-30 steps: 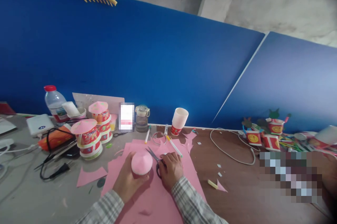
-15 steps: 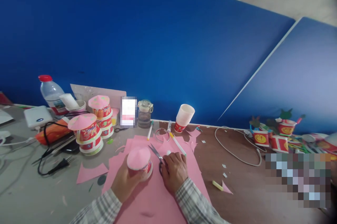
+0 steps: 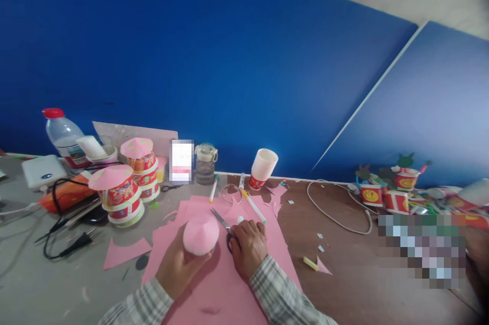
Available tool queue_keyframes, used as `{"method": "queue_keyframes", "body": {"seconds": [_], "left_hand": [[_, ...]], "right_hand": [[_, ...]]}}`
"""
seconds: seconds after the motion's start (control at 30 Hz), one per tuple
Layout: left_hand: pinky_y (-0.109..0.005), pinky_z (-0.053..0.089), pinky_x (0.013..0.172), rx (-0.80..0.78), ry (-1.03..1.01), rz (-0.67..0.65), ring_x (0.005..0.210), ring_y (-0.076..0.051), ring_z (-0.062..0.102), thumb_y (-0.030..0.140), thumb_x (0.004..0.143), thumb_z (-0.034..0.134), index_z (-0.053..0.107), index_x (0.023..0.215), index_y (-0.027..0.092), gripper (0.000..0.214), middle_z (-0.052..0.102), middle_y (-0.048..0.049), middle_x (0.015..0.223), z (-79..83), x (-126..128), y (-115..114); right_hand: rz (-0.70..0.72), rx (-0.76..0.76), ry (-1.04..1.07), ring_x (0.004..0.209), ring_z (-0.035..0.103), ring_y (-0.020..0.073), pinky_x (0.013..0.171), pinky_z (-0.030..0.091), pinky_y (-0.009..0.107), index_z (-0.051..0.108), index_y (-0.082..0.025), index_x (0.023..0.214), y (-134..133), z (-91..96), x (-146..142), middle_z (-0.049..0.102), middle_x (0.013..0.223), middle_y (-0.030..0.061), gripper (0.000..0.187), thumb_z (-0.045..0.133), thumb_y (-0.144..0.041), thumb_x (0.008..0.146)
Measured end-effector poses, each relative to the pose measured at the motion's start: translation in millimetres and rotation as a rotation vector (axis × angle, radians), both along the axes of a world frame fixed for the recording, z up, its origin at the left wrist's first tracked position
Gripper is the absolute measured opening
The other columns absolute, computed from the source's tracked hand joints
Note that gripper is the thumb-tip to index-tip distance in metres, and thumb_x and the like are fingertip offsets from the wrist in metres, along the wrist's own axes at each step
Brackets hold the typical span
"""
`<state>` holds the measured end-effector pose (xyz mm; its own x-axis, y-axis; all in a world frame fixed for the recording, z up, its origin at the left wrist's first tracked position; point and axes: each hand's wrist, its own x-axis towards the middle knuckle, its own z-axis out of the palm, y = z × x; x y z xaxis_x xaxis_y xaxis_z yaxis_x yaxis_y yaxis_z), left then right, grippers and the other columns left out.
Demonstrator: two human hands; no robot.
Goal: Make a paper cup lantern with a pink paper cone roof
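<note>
My left hand point(image 3: 178, 264) is wrapped round a small paper cup topped by a pink paper cone point(image 3: 201, 235). The cone tilts toward me and hides most of the cup. Curled over the dark handles of a pair of scissors point(image 3: 221, 219), my right hand point(image 3: 250, 248) rests on the pink paper point(image 3: 229, 294). The blades lie partly apart and point up and left, just beyond the cone. A white marker point(image 3: 255, 208) with a yellow end lies past my right fingers, and a second marker point(image 3: 214, 188) lies farther left. A roll of clear tape point(image 3: 231, 194) sits near them.
Left stand two stacked-cup towers with pink roofs point(image 3: 111, 178) point(image 3: 136, 148), a bottle point(image 3: 64, 139), a power bank point(image 3: 45, 172) and a black plug point(image 3: 80, 244). Behind are a glass jar point(image 3: 205, 164) and stacked cups point(image 3: 264, 166). Decorated cups point(image 3: 371, 195), a white cable point(image 3: 336, 223) and another person's hand point(image 3: 477, 259) are right.
The cup in my left hand has tipped toward me, so its red side no longer shows. My right hand stays on the scissors. The whole view has shifted slightly.
</note>
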<state>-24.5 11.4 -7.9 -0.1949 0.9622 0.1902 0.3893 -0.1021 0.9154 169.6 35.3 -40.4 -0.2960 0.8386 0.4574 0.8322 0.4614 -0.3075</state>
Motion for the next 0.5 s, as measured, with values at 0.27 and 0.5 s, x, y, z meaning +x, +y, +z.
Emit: {"method": "queue_keyframes", "body": {"seconds": [0.27,0.5], "left_hand": [[-0.04,0.049,0.077,0.153,0.017,-0.242,0.093,-0.029,0.053,0.033,0.045,0.072,0.047,0.103,0.03,0.063,0.059,-0.0029,0.1,-8.8,1.4,0.2],[-0.035,0.054,0.061,0.1,-0.035,-0.257,0.077,-0.027,0.059,0.032,0.047,0.072,0.049,0.097,0.03,0.054,0.064,-0.0011,0.086,-7.9,5.6,-2.3]], "right_hand": [[-0.053,-0.011,0.075,0.073,0.055,0.021,0.074,0.029,0.035,0.063,-0.026,0.08,1.7,8.3,1.5,0.064,0.074,-0.0027,0.01,0.061,-0.032,0.073],[-0.19,-0.094,0.217,0.064,0.06,0.02,0.064,0.043,0.033,0.065,-0.02,0.085,39.9,12.1,34.9,0.066,0.071,0.0009,0.014,0.059,-0.023,0.073]]}}
